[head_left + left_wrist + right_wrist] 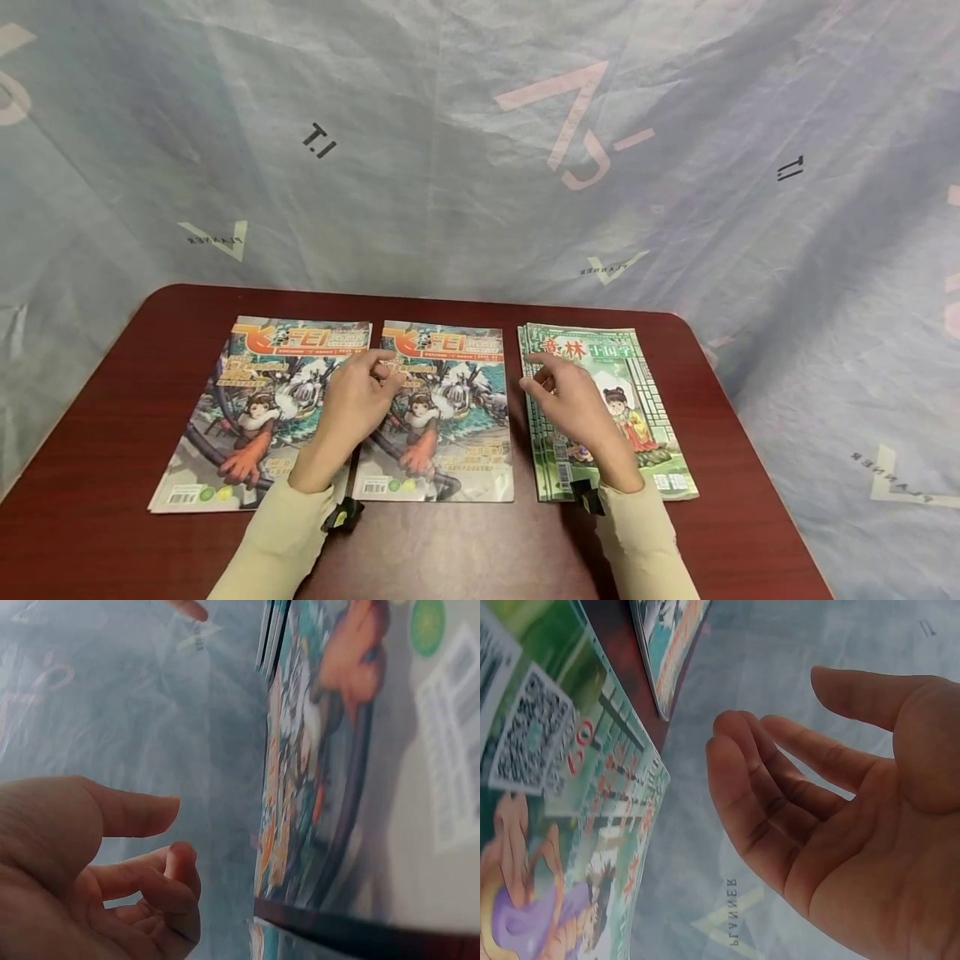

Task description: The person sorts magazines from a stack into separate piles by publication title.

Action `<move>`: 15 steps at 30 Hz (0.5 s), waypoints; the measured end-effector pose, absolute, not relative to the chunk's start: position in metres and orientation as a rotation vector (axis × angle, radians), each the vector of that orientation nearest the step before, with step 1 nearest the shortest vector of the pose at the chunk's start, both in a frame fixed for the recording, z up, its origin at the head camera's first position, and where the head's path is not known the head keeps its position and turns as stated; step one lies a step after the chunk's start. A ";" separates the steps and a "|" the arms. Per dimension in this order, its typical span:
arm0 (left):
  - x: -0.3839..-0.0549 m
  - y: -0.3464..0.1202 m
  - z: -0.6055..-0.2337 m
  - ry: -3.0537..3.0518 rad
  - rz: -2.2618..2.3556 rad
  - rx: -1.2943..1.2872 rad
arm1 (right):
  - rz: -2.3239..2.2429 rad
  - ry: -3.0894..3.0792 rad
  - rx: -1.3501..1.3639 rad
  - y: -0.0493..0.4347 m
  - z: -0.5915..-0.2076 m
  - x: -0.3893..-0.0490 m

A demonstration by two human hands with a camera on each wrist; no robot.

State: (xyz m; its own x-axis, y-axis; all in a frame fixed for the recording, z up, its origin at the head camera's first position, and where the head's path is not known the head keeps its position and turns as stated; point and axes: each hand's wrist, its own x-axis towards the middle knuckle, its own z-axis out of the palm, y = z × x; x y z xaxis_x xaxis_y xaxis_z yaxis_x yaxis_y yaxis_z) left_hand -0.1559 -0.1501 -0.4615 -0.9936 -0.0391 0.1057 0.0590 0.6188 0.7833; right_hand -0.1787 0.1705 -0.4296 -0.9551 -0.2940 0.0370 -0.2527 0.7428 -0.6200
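Two magazines with the same cover lie side by side: the left magazine (pixel 240 417) and the middle magazine (pixel 465 417), each with an orange title and a figure in a red glove. To their right is a stack of green magazines (pixel 652 408), its edges slightly fanned at the left. My left hand (pixel 360 396) hovers above the gap between the left and middle magazines, fingers loosely bent, holding nothing. Over the left side of the green stack hangs my right hand (pixel 570 400), also loosely curled around nothing. Both wrist views show the palms apart from the covers.
A dark red table (pixel 442 542) carries the magazines, with rounded far corners. Behind it hangs a grey printed cloth (pixel 435 167), which also falls along the right side. Dark wrist straps with small devices (pixel 343 515) sit on both sleeves.
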 end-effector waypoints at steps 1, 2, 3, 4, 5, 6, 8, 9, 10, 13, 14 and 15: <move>-0.156 -0.152 -0.461 -2.723 -1.319 -0.009 | -1.006 2.876 -0.447 0.169 -0.430 -0.178; -0.157 -0.154 -0.461 -2.724 -1.308 -0.002 | -1.004 2.877 -0.442 0.167 -0.431 -0.178; -0.158 -0.156 -0.460 -2.727 -1.302 0.010 | -1.004 2.878 -0.440 0.166 -0.432 -0.178; -0.158 -0.157 -0.460 -2.728 -1.295 0.015 | -1.006 2.877 -0.436 0.164 -0.432 -0.178; -0.158 -0.159 -0.459 -2.732 -1.299 0.024 | -1.010 2.873 -0.434 0.163 -0.433 -0.178; -0.158 -0.160 -0.458 -2.737 -1.300 0.030 | -1.011 2.869 -0.439 0.162 -0.434 -0.178; -0.159 -0.163 -0.458 -2.748 -1.296 0.042 | -1.023 2.857 -0.438 0.160 -0.435 -0.178; -0.159 -0.164 -0.458 -2.754 -1.295 0.051 | -1.034 2.846 -0.446 0.159 -0.436 -0.178; -0.159 -0.165 -0.458 -2.760 -1.293 0.059 | -1.044 2.836 -0.453 0.159 -0.437 -0.177; -0.159 -0.169 -0.458 -2.786 -1.287 0.097 | -1.068 2.801 -0.470 0.157 -0.438 -0.177; -0.159 -0.169 -0.458 -2.805 -1.284 0.109 | -1.072 2.788 -0.468 0.156 -0.438 -0.177; -0.159 -0.170 -0.459 -2.825 -1.276 0.116 | -1.072 2.777 -0.462 0.155 -0.439 -0.176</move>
